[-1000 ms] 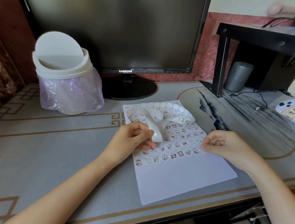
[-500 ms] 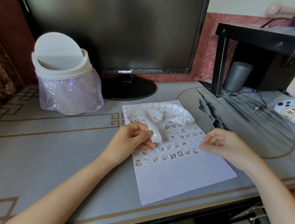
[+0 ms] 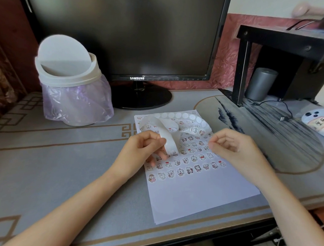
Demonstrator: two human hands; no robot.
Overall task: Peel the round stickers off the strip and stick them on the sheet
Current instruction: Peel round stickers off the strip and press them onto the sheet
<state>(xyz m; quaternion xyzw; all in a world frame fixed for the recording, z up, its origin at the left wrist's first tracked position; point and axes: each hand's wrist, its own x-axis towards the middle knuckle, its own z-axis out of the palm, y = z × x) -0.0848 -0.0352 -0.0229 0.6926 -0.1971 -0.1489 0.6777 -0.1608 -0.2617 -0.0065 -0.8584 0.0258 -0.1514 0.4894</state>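
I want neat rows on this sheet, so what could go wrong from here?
1. The strip, held by the left hand, curls over the sheet's upper rows; a half-peeled sticker might catch there.
2. The stuck stickers sit close together, so the next one could overlap a neighbour.
3. The sheet looks loose on the desk; a tug by the right hand may skew it.

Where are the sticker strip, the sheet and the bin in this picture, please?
sticker strip (image 3: 169,139): head view, on its hanging white band.
sheet (image 3: 197,195): head view, on its bare lower part.
bin (image 3: 63,54): head view, on its white swing lid.
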